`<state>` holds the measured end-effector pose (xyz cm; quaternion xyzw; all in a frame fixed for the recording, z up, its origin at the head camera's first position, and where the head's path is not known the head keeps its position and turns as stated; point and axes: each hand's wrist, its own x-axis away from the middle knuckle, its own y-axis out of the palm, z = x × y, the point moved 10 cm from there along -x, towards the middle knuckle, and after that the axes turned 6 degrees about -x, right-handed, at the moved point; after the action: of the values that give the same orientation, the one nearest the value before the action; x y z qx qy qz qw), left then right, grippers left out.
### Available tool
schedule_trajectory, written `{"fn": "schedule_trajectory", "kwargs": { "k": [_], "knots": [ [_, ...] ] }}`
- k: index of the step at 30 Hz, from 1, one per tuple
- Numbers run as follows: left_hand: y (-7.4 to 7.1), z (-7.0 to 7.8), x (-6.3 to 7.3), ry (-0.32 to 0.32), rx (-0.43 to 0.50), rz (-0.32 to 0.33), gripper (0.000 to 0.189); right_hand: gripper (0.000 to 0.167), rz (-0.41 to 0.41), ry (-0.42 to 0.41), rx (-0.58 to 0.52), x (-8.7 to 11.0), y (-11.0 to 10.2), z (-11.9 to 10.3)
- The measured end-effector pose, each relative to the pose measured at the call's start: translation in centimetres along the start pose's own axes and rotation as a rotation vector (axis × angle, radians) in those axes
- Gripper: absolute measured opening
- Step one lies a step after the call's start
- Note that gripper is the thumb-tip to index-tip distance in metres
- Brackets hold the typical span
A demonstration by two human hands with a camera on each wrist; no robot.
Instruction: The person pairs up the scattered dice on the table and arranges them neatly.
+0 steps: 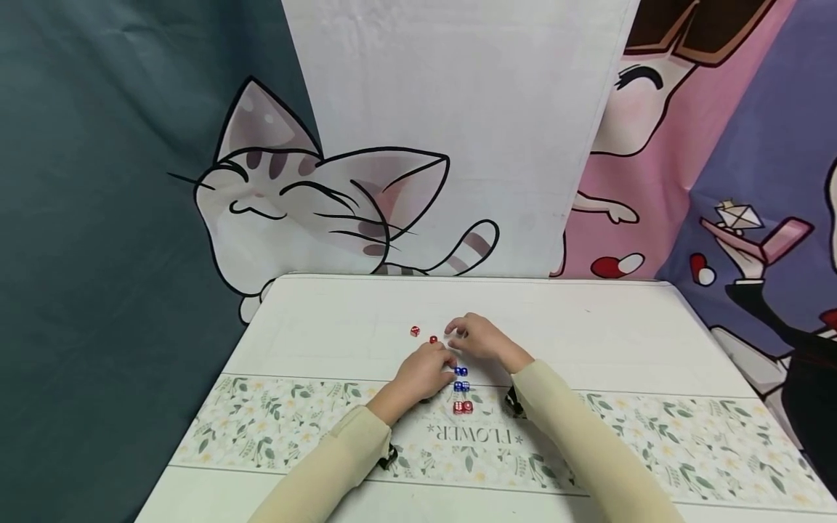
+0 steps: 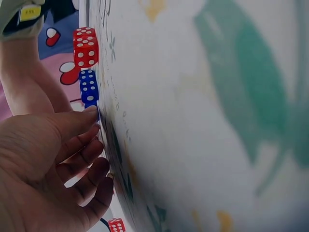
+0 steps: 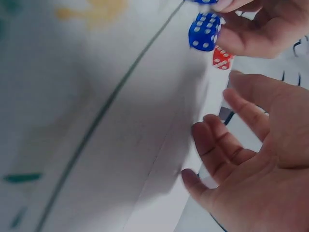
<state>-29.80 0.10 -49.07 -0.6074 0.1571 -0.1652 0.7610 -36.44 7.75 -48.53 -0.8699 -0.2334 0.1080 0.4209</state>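
My left hand (image 1: 423, 372) reaches in from the left, thumb and index finger pinching at the left end of the far pair of blue dice (image 1: 463, 371). In the left wrist view the thumb tip overlaps a blue die (image 2: 91, 102). A second pair of blue dice (image 1: 461, 386) sits just nearer, with a pair of red dice (image 1: 463, 407) nearer still. My right hand (image 1: 480, 337) hovers beyond the pairs, fingers loosely bent around nothing. Close to its fingertips is a loose red die (image 1: 433, 339); another red die (image 1: 415, 331) lies farther left.
The white table (image 1: 327, 327) carries a flower-print band (image 1: 281, 421) with printed lettering. Behind its far edge hangs a cloth backdrop (image 1: 471, 94) with cartoon drawings, and a dark curtain (image 1: 98, 218) hangs at the left.
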Motion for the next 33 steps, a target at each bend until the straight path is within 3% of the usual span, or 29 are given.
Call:
{"fn": "schedule_trajectory", "kwargs": {
  "k": [13, 33],
  "knots": [
    [0.1, -0.1, -0.2, 0.014, 0.003, 0.002, 0.011, 0.023, -0.093, -0.103, 0.029, -2.9, 1.9, -1.2],
    [0.0, 0.1, -0.2, 0.024, -0.002, -0.008, 0.013, 0.017, -0.078, -0.081, 0.058, -3.3, 2.2, -0.6]
  ]
}}
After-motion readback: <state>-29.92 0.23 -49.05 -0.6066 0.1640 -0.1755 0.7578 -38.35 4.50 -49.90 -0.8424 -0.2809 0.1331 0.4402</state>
